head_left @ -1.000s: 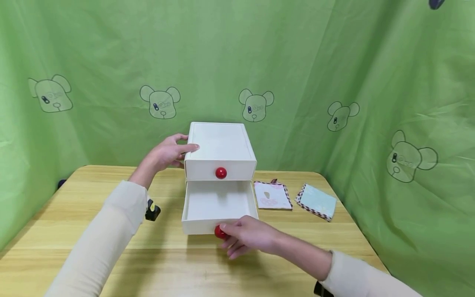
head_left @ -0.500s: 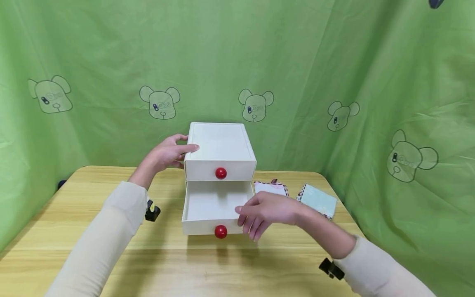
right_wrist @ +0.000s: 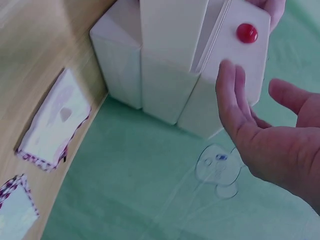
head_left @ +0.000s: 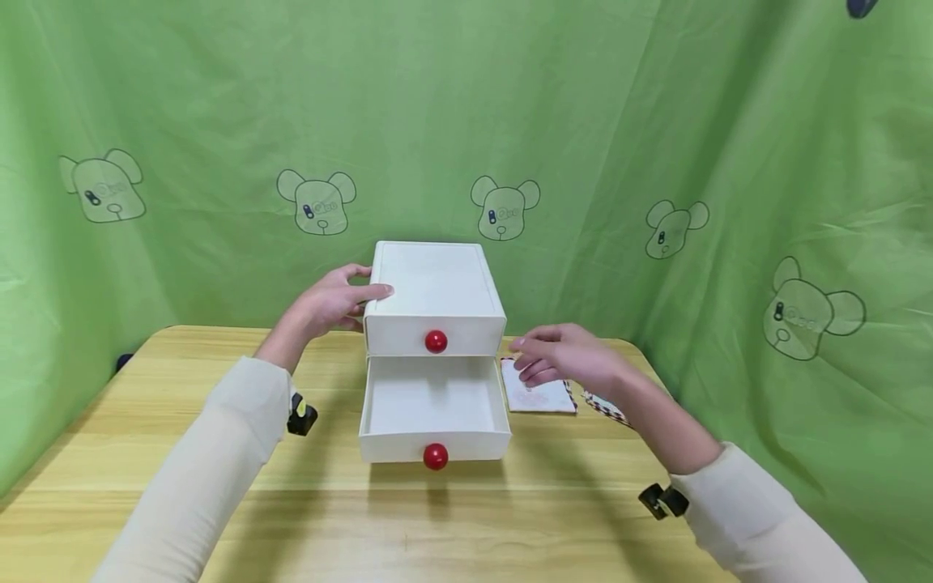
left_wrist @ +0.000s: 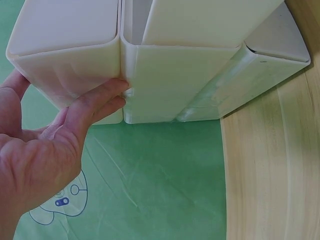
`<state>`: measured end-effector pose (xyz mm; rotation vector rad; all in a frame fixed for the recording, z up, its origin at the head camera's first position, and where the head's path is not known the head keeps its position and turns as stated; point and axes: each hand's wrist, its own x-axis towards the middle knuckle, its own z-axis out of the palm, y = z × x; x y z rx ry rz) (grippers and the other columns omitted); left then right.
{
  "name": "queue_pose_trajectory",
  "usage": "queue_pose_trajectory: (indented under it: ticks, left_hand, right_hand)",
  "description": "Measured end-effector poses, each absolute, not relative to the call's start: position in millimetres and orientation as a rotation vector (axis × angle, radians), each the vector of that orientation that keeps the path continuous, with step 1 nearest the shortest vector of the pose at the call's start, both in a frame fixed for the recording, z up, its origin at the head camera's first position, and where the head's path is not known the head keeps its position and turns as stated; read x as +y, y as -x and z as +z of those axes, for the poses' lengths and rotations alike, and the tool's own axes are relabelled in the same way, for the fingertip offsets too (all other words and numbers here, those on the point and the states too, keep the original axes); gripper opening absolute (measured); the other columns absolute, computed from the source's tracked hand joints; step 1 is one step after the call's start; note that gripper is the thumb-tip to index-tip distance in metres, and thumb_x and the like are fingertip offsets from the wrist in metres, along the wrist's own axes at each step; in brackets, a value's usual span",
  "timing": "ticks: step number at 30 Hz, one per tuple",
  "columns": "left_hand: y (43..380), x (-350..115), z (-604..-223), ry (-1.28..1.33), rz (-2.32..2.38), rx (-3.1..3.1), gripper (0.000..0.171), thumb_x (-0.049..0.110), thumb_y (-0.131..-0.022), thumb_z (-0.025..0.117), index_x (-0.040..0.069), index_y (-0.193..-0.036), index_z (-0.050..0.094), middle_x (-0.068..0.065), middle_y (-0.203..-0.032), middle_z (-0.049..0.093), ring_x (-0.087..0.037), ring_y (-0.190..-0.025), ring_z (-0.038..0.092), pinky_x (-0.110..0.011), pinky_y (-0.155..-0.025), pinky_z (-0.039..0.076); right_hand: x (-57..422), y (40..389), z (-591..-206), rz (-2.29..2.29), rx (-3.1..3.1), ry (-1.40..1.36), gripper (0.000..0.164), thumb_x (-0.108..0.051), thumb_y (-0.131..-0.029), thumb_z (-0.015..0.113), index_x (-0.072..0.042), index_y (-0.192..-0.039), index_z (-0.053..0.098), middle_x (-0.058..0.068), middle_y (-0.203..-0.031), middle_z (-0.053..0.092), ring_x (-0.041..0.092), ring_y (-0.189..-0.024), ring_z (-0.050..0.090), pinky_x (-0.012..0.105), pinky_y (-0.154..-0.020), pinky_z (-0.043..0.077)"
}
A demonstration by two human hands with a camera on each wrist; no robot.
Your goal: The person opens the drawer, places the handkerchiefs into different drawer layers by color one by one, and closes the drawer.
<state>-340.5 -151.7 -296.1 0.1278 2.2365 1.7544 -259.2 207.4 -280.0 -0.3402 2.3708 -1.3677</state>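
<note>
A white drawer cabinet (head_left: 430, 279) stands on the table; three stacked tiers show in the wrist views. Its middle drawer (head_left: 389, 447) is pulled out and looks empty, with a red knob (head_left: 436, 457) on the front. My left hand (head_left: 331, 301) rests against the cabinet's upper left side, thumb on the top, fingers laid along the side wall (left_wrist: 90, 107). Fingers loosely bent, my right hand (head_left: 572, 356) holds nothing and hovers right of the cabinet. It overlaps a folded white-and-pink cloth (head_left: 535, 398) and partly hides a light blue cloth (head_left: 608, 409) with checked edging.
Under everything is a wooden table (head_left: 306, 502). A green curtain (head_left: 408, 105) with bear outlines hangs behind and along both sides. The upper drawer's red knob (head_left: 436, 341) faces forward above the open drawer.
My right hand has let go of the open drawer's knob and moved up and right, over toward the cloths. The left hand stays against the cabinet, and the drawer stays out.
</note>
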Motion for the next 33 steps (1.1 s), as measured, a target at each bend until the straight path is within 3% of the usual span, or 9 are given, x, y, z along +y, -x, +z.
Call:
queue_pose_trajectory:
  ticks: [6, 12, 20, 24, 27, 33]
  left_hand:
    - [340.1, -152.6, -295.7, -0.128, 1.749, 2.245, 0.087, 0.03, -0.098, 0.069, 0.011, -0.162, 0.014, -0.023, -0.138, 0.055, -0.032, -0.11, 0.064, -0.042, -0.094, 0.061]
    - [340.2, -153.6, -296.2, -0.129, 1.753, 2.243, 0.086, 0.029, -0.098, 0.068, 0.011, -0.162, 0.014, -0.024, -0.138, 0.055, -0.03, -0.107, 0.066, -0.041, -0.092, 0.061]
    - [340.0, -152.5, -295.8, -0.12, 1.763, 2.232, 0.086, 0.028, -0.098, 0.068, 0.011, -0.162, 0.014, -0.024, -0.139, 0.054, -0.032, -0.11, 0.065, -0.042, -0.091, 0.062]
    - [339.4, -151.9, -295.4, -0.125, 1.765, 2.231, 0.085, 0.027, -0.098, 0.068, 0.011, -0.162, 0.014, -0.024, -0.138, 0.054, -0.032, -0.109, 0.065, -0.041, -0.09, 0.062]
    - [339.1, -151.8, -295.3, -0.128, 1.76, 2.24, 0.085, 0.028, -0.098, 0.068, 0.011, -0.162, 0.015, -0.023, -0.137, 0.055, -0.032, -0.108, 0.065, -0.041, -0.089, 0.062]
    - [340.0, -151.7, -296.1, -0.122, 1.757, 2.242, 0.085, 0.028, -0.098, 0.069, 0.011, -0.162, 0.015, -0.023, -0.136, 0.055, -0.031, -0.108, 0.065, -0.041, -0.089, 0.062]
  right_hand:
    - [227.4, 272.4, -283.3, -1.465, 2.425, 0.26, 0.063, -0.032, -0.105, 0.055, 0.01, -0.149, 0.038, 0.032, -0.135, 0.057, 0.03, -0.113, 0.067, 0.041, -0.105, 0.055]
    - [248.9, 279.2, -282.3, -1.534, 2.465, 0.132, 0.067, -0.033, -0.107, 0.051, 0.009, -0.154, 0.028, 0.032, -0.149, 0.046, 0.042, -0.132, 0.054, 0.041, -0.113, 0.048]
    - [294.8, 297.6, -297.4, -1.619, 2.471, 0.027, 0.073, -0.038, -0.108, 0.047, 0.009, -0.156, 0.02, 0.032, -0.155, 0.037, 0.039, -0.136, 0.048, 0.044, -0.119, 0.04]
    - [317.8, 302.3, -307.5, -1.611, 2.462, -0.025, 0.075, -0.04, -0.108, 0.044, 0.01, -0.156, 0.015, 0.033, -0.158, 0.031, 0.033, -0.132, 0.051, 0.046, -0.12, 0.037]
    - [333.6, 304.2, -314.9, -1.598, 2.456, -0.066, 0.074, -0.04, -0.109, 0.042, 0.009, -0.157, 0.014, 0.034, -0.159, 0.027, 0.022, -0.12, 0.058, 0.045, -0.121, 0.038]
    - [364.1, 307.7, -330.0, -1.635, 2.435, -0.136, 0.068, -0.032, -0.11, 0.041, 0.007, -0.157, 0.013, 0.034, -0.162, 0.017, 0.002, -0.097, 0.059, 0.033, -0.112, 0.049]
